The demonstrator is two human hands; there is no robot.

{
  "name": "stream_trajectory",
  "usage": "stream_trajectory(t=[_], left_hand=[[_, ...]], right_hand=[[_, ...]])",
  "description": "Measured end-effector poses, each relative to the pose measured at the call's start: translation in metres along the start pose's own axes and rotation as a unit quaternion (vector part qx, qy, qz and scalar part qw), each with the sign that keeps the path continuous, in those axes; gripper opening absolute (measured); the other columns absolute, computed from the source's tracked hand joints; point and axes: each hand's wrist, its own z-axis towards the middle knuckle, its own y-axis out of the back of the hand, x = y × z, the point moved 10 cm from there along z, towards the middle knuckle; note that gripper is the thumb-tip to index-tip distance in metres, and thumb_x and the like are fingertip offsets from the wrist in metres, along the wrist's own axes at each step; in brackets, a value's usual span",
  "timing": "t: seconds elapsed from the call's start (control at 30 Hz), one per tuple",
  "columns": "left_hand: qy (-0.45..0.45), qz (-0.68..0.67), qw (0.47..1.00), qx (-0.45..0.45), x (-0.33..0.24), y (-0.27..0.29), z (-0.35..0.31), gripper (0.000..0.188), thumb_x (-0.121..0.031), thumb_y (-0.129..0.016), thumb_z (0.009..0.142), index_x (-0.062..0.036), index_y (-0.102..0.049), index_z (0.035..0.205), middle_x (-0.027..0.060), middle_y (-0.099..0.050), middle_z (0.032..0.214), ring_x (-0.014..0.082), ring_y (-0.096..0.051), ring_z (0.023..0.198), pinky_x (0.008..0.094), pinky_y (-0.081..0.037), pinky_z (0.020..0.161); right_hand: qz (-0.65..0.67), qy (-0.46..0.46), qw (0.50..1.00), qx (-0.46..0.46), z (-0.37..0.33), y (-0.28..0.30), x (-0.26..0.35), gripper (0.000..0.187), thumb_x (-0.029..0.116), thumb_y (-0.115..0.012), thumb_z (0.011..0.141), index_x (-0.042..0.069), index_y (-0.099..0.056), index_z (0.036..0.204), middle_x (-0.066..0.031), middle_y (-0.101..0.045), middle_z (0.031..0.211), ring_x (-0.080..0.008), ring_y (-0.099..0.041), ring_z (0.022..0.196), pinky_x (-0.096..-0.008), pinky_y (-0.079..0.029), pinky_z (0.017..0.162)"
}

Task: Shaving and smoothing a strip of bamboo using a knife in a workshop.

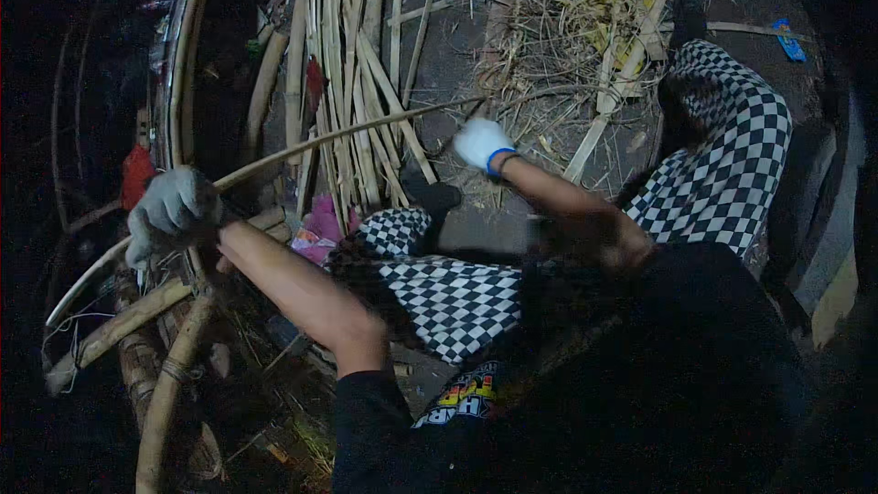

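Dim light falls across a dark grey floor (480, 236) that fades to black at its left and right edges. Toward its lower left I see rough, round tan wooden poles (169, 393) crossing one another, with a crumpled red scrap (137, 178) above them. Just beside it is the left grip (174, 210), a hand in a grey-white glove, its fingers closed around a long, thin, tan bamboo-like strip (302, 145). That strip bows from the floor's left side up to the middle.

Behind it lies a loose bundle of pale, straight split sticks (352, 82), with a crumpled pink wrapper (322, 222) at its near end. I judge the strip light, springy and dry, perhaps splintery along its edges; I'd hold it firmly mid-length and steady the free end, since it could whip.

Next comes the right grip (483, 144), in a white glove with a blue cuff, near the strip's far end; blur keeps me from telling whether it holds anything. Beyond, toward the floor's upper right, spreads a heap of straw-coloured shavings (535, 59), then a small bright blue packet (788, 41).
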Motion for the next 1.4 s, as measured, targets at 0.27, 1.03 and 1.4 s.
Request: stream_trajectory(t=[0.27, 1.03, 1.4], left_hand=[[0.042, -0.080, 0.991, 0.098, 0.010, -0.004, 0.010, 0.029, -0.043, -0.071, 0.082, -0.0192, -0.061, 0.069, -0.0094, -0.037, 0.043, 0.0009, -0.028, 0.033, 0.0203, -0.015, 0.037], [0.018, -0.062, 0.998, 0.015, 0.014, 0.006, 0.020, 0.030, -0.038, -0.072, 0.081, -0.0204, -0.056, 0.063, -0.0102, -0.034, 0.044, 0.0012, -0.027, 0.033, 0.0199, -0.017, 0.038], [0.015, -0.083, 0.994, 0.067, 0.013, 0.007, 0.021, 0.031, -0.043, -0.070, 0.083, -0.0198, -0.058, 0.065, -0.0093, -0.037, 0.046, 0.0027, -0.030, 0.034, 0.0205, -0.021, 0.039]], right_hand=[[0.133, 0.042, 0.988, -0.063, 0.007, 0.021, 0.030, 0.036, 0.031, -0.048, 0.084, 0.001, -0.068, 0.083, -0.0251, -0.065, 0.085, -0.0404, -0.064, 0.083, -0.0491, -0.050, 0.079], [0.102, -0.048, 0.992, -0.064, 0.015, 0.003, -0.001, 0.036, 0.032, -0.050, 0.084, -0.001, -0.066, 0.085, -0.0262, -0.064, 0.086, -0.0427, -0.062, 0.086, -0.0500, -0.049, 0.080], [-0.007, -0.153, 0.988, 0.018, 0.005, -0.049, -0.123, 0.039, 0.034, -0.051, 0.084, 0.000, -0.069, 0.090, -0.0247, -0.066, 0.091, -0.0410, -0.064, 0.086, -0.0473, -0.051, 0.081]])
